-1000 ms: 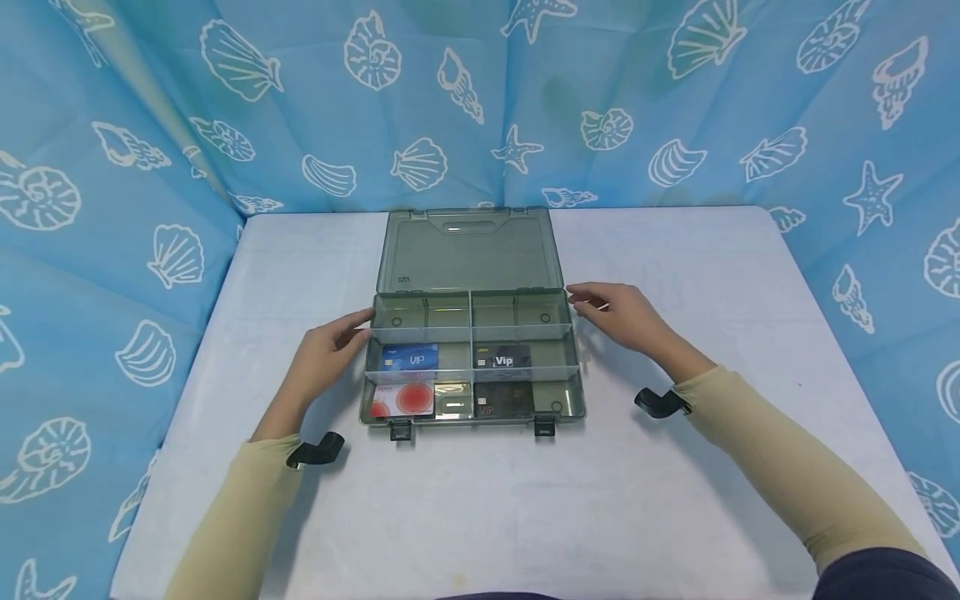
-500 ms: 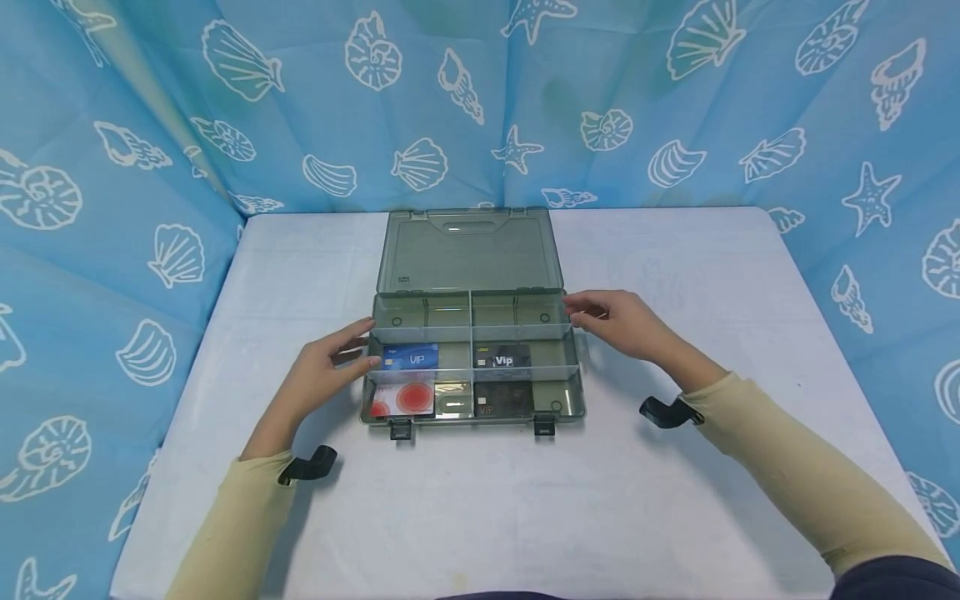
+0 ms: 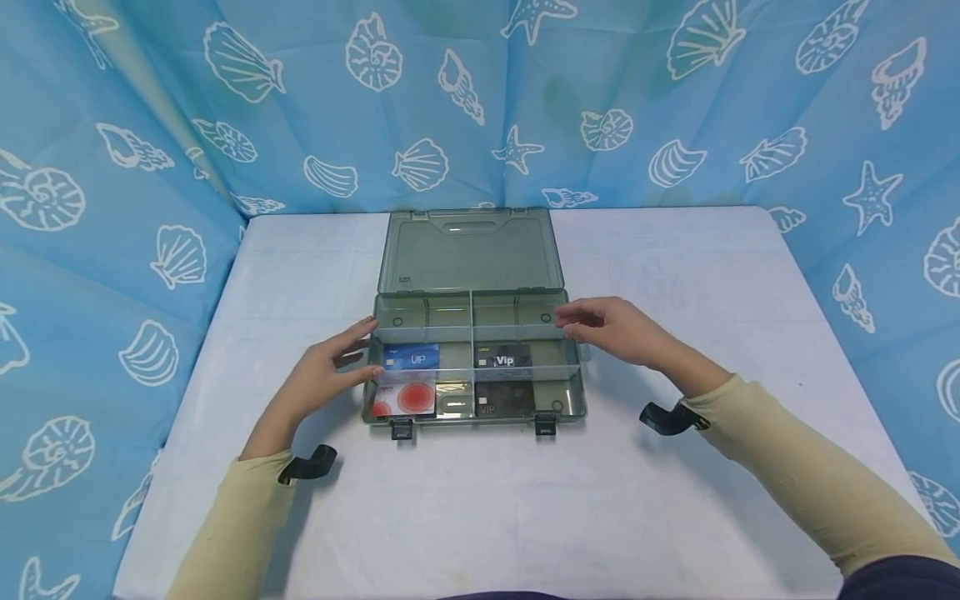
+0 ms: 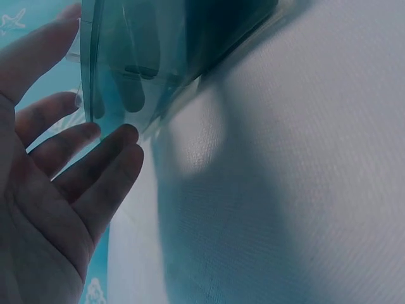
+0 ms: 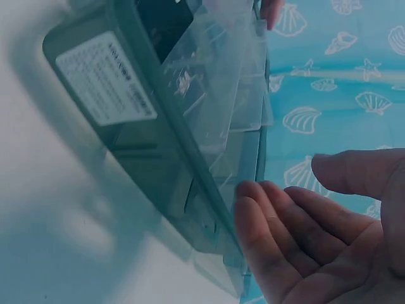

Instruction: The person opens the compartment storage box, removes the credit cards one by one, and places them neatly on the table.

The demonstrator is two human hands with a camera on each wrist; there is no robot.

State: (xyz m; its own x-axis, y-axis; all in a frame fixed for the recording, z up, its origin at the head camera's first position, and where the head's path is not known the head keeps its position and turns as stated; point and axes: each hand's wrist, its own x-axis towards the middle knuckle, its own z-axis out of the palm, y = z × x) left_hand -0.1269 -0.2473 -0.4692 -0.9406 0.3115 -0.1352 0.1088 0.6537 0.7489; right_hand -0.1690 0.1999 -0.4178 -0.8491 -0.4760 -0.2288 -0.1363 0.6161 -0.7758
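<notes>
A translucent grey-green plastic compartment box (image 3: 453, 423) lies on the table with its lid (image 3: 468, 250) folded back. Clear dividers split the box into several compartments. A blue VIP card (image 3: 412, 354) and a white card with red circles (image 3: 405, 399) lie in the left column. On the right are a black Vip card (image 3: 503, 356) and a dark VIP card (image 3: 501, 402). My left hand (image 3: 318, 375) has its extended fingertips and thumb at the box's left rim. My right hand (image 3: 611, 329) holds nothing, its loosely bent fingers reaching over the right rim near the back compartments.
A white cloth covers the table (image 3: 480, 517). Two black latches hang at the box's front, the left latch (image 3: 402, 430) and the right latch (image 3: 545, 426). Behind and beside the table hangs a blue curtain (image 3: 480, 100) with white shells.
My left hand has slid slightly forward along the left rim, its thumb lower and spread from the fingers. My right hand has moved left and nearer, from the right edge to over the rim.
</notes>
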